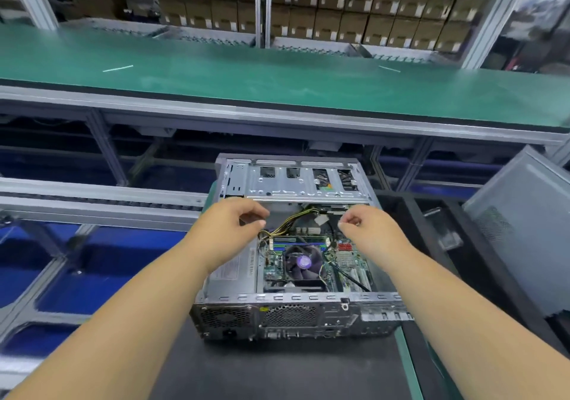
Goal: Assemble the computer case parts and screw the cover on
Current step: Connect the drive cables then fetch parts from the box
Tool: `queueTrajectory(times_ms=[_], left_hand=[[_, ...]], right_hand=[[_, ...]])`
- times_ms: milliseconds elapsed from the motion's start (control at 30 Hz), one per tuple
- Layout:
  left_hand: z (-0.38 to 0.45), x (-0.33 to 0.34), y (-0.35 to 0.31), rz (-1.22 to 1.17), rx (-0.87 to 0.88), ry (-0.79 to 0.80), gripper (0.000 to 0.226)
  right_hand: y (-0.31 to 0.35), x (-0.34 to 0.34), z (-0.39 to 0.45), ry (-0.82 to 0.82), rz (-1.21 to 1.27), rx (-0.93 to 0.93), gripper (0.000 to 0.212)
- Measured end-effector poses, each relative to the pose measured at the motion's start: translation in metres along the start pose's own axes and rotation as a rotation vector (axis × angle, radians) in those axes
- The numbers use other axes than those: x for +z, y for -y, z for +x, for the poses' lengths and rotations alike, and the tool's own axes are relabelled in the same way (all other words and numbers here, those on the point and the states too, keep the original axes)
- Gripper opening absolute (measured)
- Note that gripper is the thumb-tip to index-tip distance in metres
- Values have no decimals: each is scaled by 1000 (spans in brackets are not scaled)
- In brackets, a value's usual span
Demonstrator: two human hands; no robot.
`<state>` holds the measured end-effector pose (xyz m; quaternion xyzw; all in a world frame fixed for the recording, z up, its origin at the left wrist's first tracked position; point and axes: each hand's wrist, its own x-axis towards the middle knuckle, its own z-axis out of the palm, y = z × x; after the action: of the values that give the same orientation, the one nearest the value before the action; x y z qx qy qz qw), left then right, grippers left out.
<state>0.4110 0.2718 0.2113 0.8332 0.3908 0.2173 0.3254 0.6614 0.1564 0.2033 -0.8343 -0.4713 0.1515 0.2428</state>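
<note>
Side panel (524,230) cut off right.

The computer case (296,304) at lower centre is bare sheet metal, dull grey and perforated at its rear. It sits on a matt black mat (277,368). Across the upper frame, the green belt (277,69) looks smooth with a faint sheen, framed in brushed aluminium (216,108).
</note>
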Motion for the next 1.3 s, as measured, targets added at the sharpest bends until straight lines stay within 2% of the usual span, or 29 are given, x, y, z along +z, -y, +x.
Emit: queueTrajectory(times_ms=[133, 233, 300, 400, 467, 533, 600, 667, 733, 800, 900, 967, 1033, 1167, 1300], left_hand=[[6, 4, 0, 52, -24, 18, 18], [15, 12, -3, 74, -38, 56, 19], [25, 19, -7, 123, -57, 127, 24], [48, 32, -16, 326, -56, 359, 43], [69, 43, -23, 439, -27, 524, 53], [91, 57, -28, 503, -41, 670, 56], [108, 70, -31, 610, -74, 778, 57], [120, 80, -32, 684, -95, 860, 55], [126, 84, -27, 700, -104, 870, 49], [129, 87, -17, 677, -114, 792, 43], [132, 91, 1, 574, -107, 691, 32], [134, 93, 6, 507, -102, 674, 26], [136, 95, 6, 494, -92, 697, 25], [136, 100, 3, 489, -82, 756, 37], [137, 99, 3, 529, -112, 795, 61]], right_hand=[[8, 13, 15, 281, -102, 42, 21], [10, 26, 27, 456, -172, 118, 48], [6, 38, 38, 508, -97, 207, 59], [-4, 54, 51, 427, 115, 316, 46], [-13, 63, 61, 324, 329, 423, 48], [-20, 70, 71, 255, 534, 534, 59], [-25, 78, 79, 200, 634, 588, 66], [-30, 89, 81, 117, 660, 556, 60], [-32, 99, 81, 18, 654, 531, 50], [-35, 105, 84, -62, 714, 540, 42], [-39, 106, 90, -90, 830, 551, 20], [-40, 105, 92, -66, 773, 543, 20], [-40, 103, 94, -31, 614, 495, 25], [-36, 100, 94, 73, 337, 411, 24], [-32, 102, 97, 123, 174, 361, 28]])
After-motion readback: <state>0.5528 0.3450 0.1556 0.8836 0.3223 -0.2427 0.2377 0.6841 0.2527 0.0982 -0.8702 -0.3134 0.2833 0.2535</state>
